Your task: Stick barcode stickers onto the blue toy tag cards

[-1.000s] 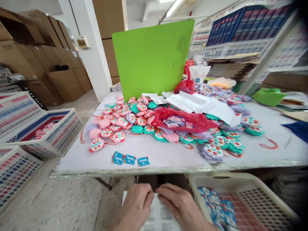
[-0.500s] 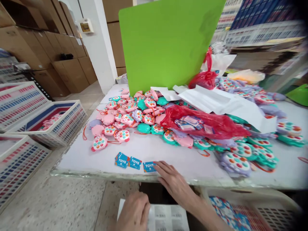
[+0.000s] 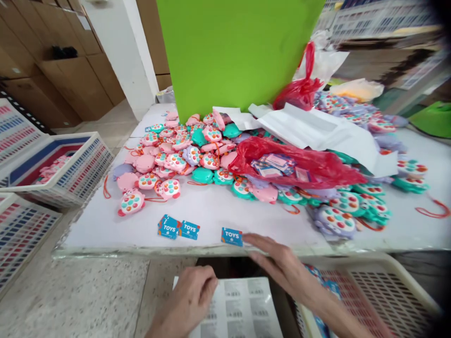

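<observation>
My left hand [image 3: 192,293] is closed, thumb against the curled fingers, over the upper left part of a white sheet of barcode labels [image 3: 243,307] below the table edge. Its fingertips are hidden. My right hand [image 3: 278,260] reaches over the table's front edge with fingers stretched out. Its fingertips touch the right edge of a blue TOYS card [image 3: 231,236] lying flat on the table. To the left lie another blue card [image 3: 189,229] and a small overlapping stack of cards [image 3: 168,227].
Pink, green and purple animal-shaped pop toys [image 3: 172,162] are heaped across the table [image 3: 207,216]. A red plastic bag [image 3: 327,171] holds more cards. Behind stands a green panel [image 3: 239,56]. Plastic baskets [image 3: 88,164] stand at left; another basket [image 3: 380,281] is below right.
The single card has slid right, away from the other cards, with my right fingertips at its edge. My left hand stays over the label sheet. The view has tilted down.
</observation>
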### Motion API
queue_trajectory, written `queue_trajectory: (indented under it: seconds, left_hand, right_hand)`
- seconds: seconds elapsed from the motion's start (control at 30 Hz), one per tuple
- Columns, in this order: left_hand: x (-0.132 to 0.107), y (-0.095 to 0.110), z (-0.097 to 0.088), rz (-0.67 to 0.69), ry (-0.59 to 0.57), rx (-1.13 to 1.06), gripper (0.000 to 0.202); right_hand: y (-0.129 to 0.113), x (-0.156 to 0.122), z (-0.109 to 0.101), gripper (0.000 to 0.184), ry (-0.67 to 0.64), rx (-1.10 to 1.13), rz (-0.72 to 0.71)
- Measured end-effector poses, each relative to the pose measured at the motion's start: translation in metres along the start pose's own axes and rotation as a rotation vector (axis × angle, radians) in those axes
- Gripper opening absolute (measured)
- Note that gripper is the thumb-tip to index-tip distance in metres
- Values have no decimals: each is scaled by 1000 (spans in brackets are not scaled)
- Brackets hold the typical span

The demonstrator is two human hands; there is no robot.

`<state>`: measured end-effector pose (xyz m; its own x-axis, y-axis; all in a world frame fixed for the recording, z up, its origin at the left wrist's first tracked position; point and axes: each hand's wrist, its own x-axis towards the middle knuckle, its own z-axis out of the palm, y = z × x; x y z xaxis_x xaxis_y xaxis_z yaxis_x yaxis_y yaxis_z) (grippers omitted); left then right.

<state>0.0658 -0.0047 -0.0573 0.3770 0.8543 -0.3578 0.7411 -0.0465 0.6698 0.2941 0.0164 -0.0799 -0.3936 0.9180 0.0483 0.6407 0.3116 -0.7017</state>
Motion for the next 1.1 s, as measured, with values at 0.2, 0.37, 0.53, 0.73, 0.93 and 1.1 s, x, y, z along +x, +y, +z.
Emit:
queue_trajectory:
  seconds: [0.2,0.37,0.53,0.73,0.93,1.1]
  left_hand:
    - [4,8,1,16,-11,-88,25]
    - [8,8,7,22,12,-98,26]
    - [10,12,8,-10,-22,-85,27]
    - [11,17,4,-29,-33,-117,26]
    - [16,3,8,-41,-14,-96,28]
    - [15,-10,17,33,71,107,28]
  right_hand:
    - [-32,-19,13,17,-89,76,12]
    - [-24,-32,32,22,74,-6,-116]
    - [-24,-41,32,22,194,-50,-288]
    - [-12,-43,30,27,305,-149,-247]
    - [-12,-41,24,16,274,-125,-332]
    - [-14,-22,2,14,233,80,-85]
